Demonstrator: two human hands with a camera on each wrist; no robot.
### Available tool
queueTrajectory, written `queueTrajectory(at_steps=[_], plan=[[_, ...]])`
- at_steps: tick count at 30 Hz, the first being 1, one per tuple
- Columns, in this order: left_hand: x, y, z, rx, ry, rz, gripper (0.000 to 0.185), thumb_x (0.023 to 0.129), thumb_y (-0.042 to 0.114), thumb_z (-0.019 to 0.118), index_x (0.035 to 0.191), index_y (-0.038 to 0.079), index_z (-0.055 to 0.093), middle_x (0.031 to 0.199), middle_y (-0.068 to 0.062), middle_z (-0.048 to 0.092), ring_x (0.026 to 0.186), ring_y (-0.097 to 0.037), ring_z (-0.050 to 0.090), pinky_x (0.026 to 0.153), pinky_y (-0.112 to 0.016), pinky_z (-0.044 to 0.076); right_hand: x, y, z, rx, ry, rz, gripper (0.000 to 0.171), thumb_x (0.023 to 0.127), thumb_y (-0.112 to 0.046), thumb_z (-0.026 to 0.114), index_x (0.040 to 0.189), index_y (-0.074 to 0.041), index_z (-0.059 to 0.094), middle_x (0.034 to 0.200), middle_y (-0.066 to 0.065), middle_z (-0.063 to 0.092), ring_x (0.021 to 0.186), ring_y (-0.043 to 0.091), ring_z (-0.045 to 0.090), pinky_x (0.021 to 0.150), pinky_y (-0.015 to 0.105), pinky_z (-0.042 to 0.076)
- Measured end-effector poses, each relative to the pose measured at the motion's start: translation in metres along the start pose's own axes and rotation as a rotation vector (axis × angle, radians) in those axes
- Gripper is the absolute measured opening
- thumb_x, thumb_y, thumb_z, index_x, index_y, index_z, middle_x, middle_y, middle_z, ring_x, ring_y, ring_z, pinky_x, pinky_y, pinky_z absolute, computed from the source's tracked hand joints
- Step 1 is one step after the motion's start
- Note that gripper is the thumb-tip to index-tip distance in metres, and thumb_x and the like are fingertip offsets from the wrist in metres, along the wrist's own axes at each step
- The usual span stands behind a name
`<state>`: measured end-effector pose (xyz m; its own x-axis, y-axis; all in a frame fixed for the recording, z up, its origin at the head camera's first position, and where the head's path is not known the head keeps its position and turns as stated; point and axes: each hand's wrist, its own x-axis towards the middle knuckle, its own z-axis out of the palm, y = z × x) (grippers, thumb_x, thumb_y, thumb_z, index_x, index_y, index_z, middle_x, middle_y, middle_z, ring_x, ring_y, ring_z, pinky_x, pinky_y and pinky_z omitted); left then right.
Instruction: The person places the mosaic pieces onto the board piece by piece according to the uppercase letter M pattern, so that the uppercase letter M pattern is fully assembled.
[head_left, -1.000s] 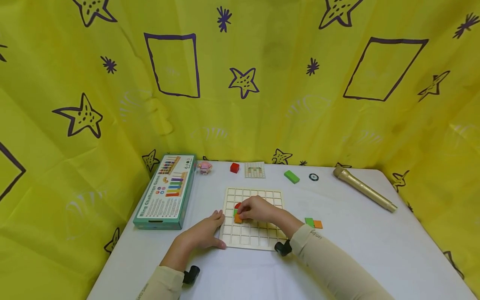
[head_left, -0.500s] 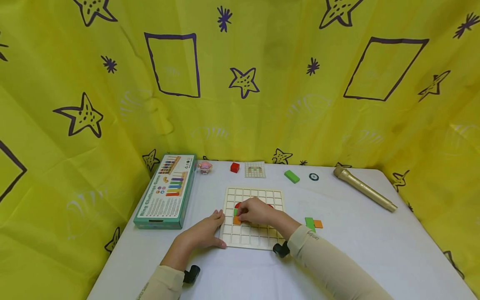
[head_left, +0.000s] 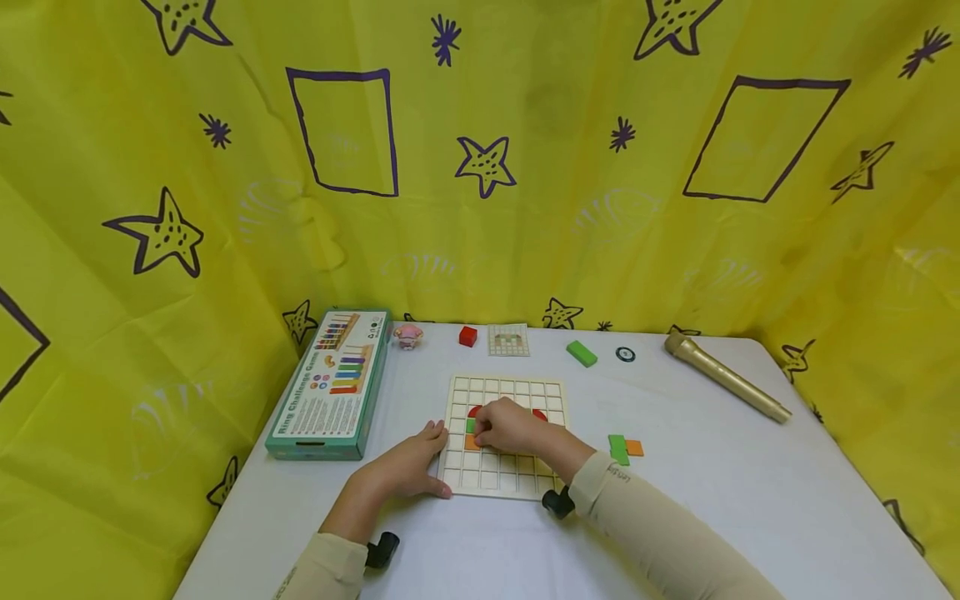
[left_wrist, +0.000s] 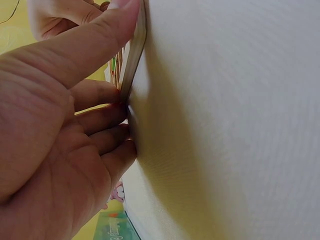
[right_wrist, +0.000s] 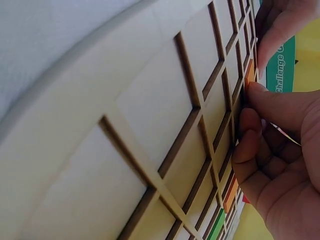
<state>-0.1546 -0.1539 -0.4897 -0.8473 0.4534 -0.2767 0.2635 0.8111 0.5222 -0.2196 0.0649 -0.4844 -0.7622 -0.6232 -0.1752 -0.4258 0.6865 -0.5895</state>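
Observation:
A pale wooden grid board [head_left: 498,482] lies on the white table. My left hand [head_left: 408,463] rests against its left side, fingers extended, with the thumb near the front corner; the left wrist view shows the fingertips [left_wrist: 131,148] at the board's edge. Over the board, my right hand [head_left: 513,425] curls its fingers and holds a flat orange tile [head_left: 472,443] between thumb and finger, low on the grid. A green tile [head_left: 470,425] and a red piece [head_left: 475,411] sit just beyond it. Another red piece [head_left: 539,414] shows past the right hand, which hides the middle.
Right of the board lie a green tile [head_left: 618,450] and an orange tile [head_left: 634,448]. Behind are a pink figurine [head_left: 408,336], red cube [head_left: 468,336], pattern card [head_left: 508,341], green block [head_left: 581,353], round disc [head_left: 626,354] and gold microphone [head_left: 727,377]. A game box [head_left: 330,383] stands left.
The orange tile has shifted slightly left and toward the front, and the right hand has moved a little with it. The left hand stays in place at the board.

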Motion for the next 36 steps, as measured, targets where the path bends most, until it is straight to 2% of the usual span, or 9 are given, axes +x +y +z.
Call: queueTrajectory(at_steps=[12,25,36], plan=[[0.0,0.001,-0.001,0.002,0.002,0.016,0.1,0.078,0.036,0.086,0.153,-0.004,0.035,0.163,-0.017,0.026,0.151,-0.033,0.019,0.12,-0.048,0.025,-0.005,0.0,0.003,-0.046,0.045,-0.041,0.011,0.093,-0.016,0.074,0.082,-0.016,0.072,0.075,-0.012,0.061,0.074,0.009,0.055,0.071,0.024,0.05],[-0.001,0.0,0.0,-0.007,0.004,0.007,0.1,0.077,0.036,0.086,0.153,-0.004,0.035,0.164,-0.016,0.025,0.152,-0.033,0.019,0.12,-0.048,0.026,-0.013,0.003,-0.001,-0.001,0.055,-0.042,0.005,0.095,-0.015,0.072,0.096,-0.014,0.077,0.088,-0.01,0.068,0.085,0.011,0.059,0.082,0.03,0.053],[0.0,0.0,0.002,-0.01,0.01,-0.001,0.101,0.076,0.037,0.087,0.153,-0.003,0.036,0.164,-0.016,0.026,0.152,-0.032,0.019,0.119,-0.048,0.026,-0.027,0.01,-0.015,0.039,0.093,-0.033,0.006,0.094,-0.013,0.072,0.096,-0.015,0.076,0.09,-0.012,0.069,0.088,0.011,0.06,0.084,0.034,0.052]])
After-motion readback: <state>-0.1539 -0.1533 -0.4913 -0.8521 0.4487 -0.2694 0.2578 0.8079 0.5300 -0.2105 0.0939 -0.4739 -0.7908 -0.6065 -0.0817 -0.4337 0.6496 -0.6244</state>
